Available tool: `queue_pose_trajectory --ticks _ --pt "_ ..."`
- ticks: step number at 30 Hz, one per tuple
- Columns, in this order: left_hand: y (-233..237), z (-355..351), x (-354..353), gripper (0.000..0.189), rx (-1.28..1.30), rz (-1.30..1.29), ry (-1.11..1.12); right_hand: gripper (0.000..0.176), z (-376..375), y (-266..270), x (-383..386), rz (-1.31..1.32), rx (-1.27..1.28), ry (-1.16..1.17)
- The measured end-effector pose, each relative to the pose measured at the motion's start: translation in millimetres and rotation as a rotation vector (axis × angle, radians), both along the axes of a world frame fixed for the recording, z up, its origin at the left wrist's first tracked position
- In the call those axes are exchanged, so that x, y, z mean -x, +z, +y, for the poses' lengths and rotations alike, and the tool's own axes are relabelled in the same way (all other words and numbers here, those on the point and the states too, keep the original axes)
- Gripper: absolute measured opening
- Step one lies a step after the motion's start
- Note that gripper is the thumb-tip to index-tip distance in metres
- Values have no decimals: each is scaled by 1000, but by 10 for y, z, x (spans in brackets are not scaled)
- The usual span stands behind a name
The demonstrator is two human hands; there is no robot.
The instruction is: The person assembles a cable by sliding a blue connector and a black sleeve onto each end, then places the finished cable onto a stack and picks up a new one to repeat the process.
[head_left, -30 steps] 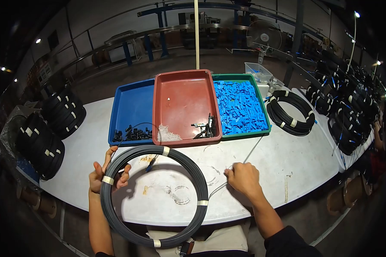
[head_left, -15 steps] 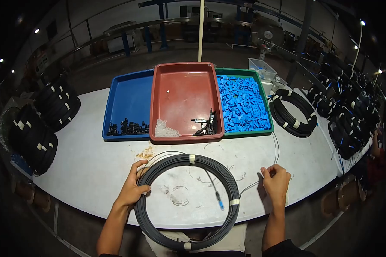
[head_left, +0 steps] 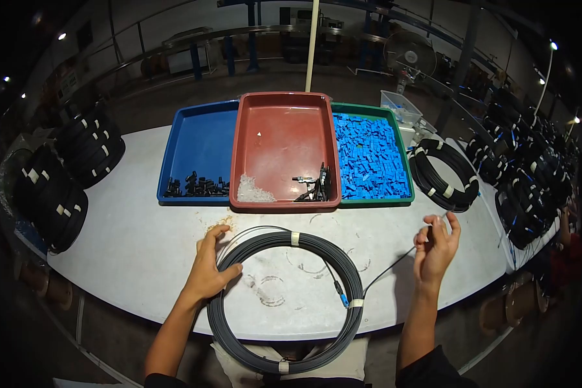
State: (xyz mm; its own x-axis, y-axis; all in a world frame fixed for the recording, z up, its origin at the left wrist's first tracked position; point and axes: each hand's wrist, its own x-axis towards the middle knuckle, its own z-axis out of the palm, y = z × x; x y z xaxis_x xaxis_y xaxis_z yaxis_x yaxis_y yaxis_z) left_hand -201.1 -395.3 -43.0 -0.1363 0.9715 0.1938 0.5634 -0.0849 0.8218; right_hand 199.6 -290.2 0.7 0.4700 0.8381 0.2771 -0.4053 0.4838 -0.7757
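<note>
A coil of black cable (head_left: 330,249), bound with pale tape bands, leans over the table's front edge and hangs below it. My left hand (head_left: 207,268) is at the coil's left side, thumb and fingers spread apart across it. A thin loose loop of cable passes by those fingers. My right hand (head_left: 436,249), raised right of the coil, has its fingers closed on a loose length of cable (head_left: 389,269) that runs up from the coil's right side. Inside the ring dangles a cable end with a blue-tipped connector (head_left: 343,299), close to the right tape band.
Behind the coil are a blue tray (head_left: 204,139) with black parts, a red tray (head_left: 284,145) with clear and black pieces, and a green tray (head_left: 402,152) of blue parts. Another coil (head_left: 443,171) lies right. Stacked coils (head_left: 52,200) stand left; more are at right.
My right hand has moved up and slightly right, drawing its cable straighter. My left fingers and thumb have spread. The blue-tipped connector has swung up and right towards the tape band.
</note>
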Motion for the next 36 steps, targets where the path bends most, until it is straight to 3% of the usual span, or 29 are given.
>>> queue_pose_trajectory --ticks 5,7,11,13,14,17,18,19,21,22,24,25,27,30,33,36 --pt "436 251 -263 82 -272 193 1 34 127 271 425 -284 -21 186" --pt "619 368 -363 85 -547 370 29 31 52 427 633 -407 -1 279" --pt "809 646 -401 87 -780 490 44 12 -48 535 956 -529 -133 430" --pt "849 724 -354 89 -969 720 44 8 -31 497 1057 -591 -174 480" --pt "829 736 -321 89 -958 716 56 8 -27 503 1097 -617 -180 499" --pt "719 792 -175 59 -882 790 -7 9 156 383 1086 -745 -209 623" --pt "600 751 -96 35 -632 794 45 10 249 321 1096 -788 -217 639" --pt "505 735 -91 35 -633 794 39 9 334 262 1093 -836 -190 651" --pt "390 690 -98 33 -427 221 -30 8 474 206 1084 -966 -25 687" --pt "379 624 -95 32 -267 207 -40 8 534 140 1077 -961 -23 685" --pt "367 565 -124 32 -286 329 -77 7 669 -10 1069 -1201 -64 640" --pt "352 546 -133 32 -301 446 -110 7 725 -104 1068 -1197 -61 637" --pt "289 585 -105 42 -205 387 -155 7 787 -256 1082 -1163 -64 794" --pt "328 631 -184 74 -305 591 -212 8 764 -352 1138 -1193 -85 849" --pt "344 665 -289 76 -92 582 -271 11 825 -497 1205 -1226 -129 897" --pt "261 700 -377 61 -16 553 -272 14 920 -643 1225 -1007 -9 1055"
